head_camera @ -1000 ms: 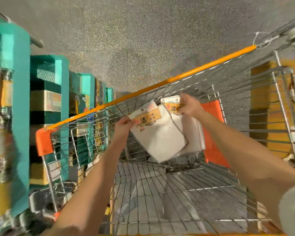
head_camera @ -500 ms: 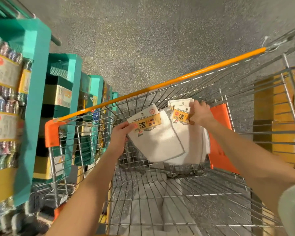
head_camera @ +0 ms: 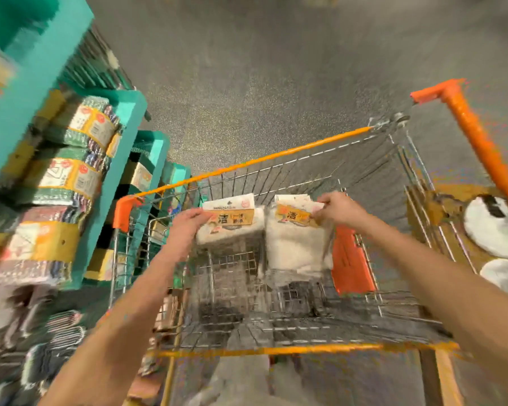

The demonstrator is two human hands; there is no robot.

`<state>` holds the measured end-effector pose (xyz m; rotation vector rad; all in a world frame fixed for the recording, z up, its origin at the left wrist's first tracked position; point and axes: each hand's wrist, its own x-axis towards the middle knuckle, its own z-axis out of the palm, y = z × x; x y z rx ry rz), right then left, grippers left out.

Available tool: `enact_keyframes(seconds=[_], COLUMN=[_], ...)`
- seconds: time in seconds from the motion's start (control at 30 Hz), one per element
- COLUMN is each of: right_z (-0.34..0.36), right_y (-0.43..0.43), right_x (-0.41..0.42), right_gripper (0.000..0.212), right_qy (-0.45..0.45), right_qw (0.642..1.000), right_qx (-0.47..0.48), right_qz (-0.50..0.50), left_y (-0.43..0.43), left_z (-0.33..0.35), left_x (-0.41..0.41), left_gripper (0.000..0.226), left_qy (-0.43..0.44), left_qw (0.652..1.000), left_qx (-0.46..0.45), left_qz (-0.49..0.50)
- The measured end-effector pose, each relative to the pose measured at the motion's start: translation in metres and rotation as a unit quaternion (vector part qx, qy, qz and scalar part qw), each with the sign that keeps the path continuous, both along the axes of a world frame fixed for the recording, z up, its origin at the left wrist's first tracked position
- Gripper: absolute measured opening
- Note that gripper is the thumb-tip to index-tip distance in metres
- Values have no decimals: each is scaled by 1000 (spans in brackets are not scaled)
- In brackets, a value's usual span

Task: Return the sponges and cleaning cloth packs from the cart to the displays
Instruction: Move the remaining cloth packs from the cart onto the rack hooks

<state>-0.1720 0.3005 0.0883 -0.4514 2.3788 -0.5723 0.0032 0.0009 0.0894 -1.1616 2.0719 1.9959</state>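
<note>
Two cloth packs are held above the basket of the cart [head_camera: 276, 155], one in each hand. The left cloth pack [head_camera: 232, 228] is pinched at its printed card header by the left hand [head_camera: 188, 222], with the fingers curled over the near end of the card. The right cloth pack [head_camera: 296, 244] is gripped in the same way by the right hand [head_camera: 339, 209]. Both packs hang side by side inside the wire walls; whether they touch cannot be told through the blur.

The packs are judged to be light and soft, since the white cloth droops freely below each header. The card is likely the stiffest part and so the surest place to be gripped. Some swing is to be expected when they are carried, and a loose edge could be caught on the wire if they are lifted out carelessly. A firm pinch should be enough; no heavy squeeze seems needed.

A teal display [head_camera: 129, 118] stocked with banded sponge packs [head_camera: 79, 124] is seen just beside the cart, on the left.
</note>
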Motion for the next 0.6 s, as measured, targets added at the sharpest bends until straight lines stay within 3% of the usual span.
enact_keyframes(seconds=[0.1, 0.17, 0.33, 0.6], right_z=[54, 101, 202, 296], right_y=[-2, -9, -58, -180], right_x=[18, 34, 74, 166], right_gripper=[12, 14, 26, 10], right_qy=[38, 68, 103, 58], right_qw=[997, 992, 975, 929], right_qx=[-38, -66, -147, -263], right_qz=[62, 85, 134, 252], left_y=[-3, -9, -37, -83], left_z=[44, 83, 166, 256], left_x=[30, 55, 133, 289], left_gripper=[5, 19, 13, 7], left_qy=[43, 92, 173, 221], left_qw=[998, 993, 971, 926], left_qx=[-26, -47, -69, -154], left_qz=[27, 62, 148, 265])
